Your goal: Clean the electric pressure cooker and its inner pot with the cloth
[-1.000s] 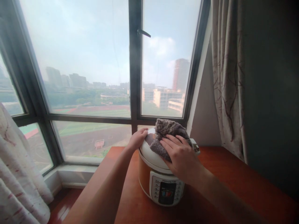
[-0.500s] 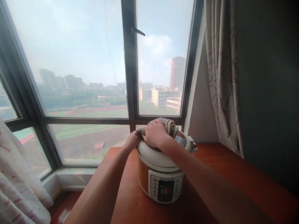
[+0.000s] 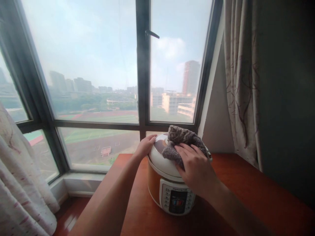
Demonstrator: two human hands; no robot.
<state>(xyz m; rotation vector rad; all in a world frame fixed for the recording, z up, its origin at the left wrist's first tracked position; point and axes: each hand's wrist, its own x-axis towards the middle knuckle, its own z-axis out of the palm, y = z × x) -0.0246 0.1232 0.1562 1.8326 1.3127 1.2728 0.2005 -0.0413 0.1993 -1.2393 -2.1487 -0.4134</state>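
While the right grip [image 3: 197,166] lies palm down with fingers stretched and spread, not clenched, across the cloth [image 3: 185,135], the left grip [image 3: 147,145] sits at the left rim of the lid [image 3: 159,160], fingers over the edge; whether it is closed on that edge, cannot tell.

Cloth: one, grey, thickly folded; beneath the right grip, on the lid, its upper fold rising past the fingertips.

Cooker [image 3: 154,185]: one, round, white and brown, upright, lid on; below both grips. Control panel [image 3: 177,200] nearer the person than either grip.

Tabletop [image 3: 241,178]: reddish brown; broad stretch right of the right grip, narrower strip below the left grip. Left edge slants under the left forearm [image 3: 118,200]; far edge just beyond the grips.

Window frame [image 3: 143,82]: ahead of both grips, past the far edge.

Curtains: two, patterned; left curtain [image 3: 22,183] well left of the left grip, right curtain [image 3: 242,91] well right of the right grip.
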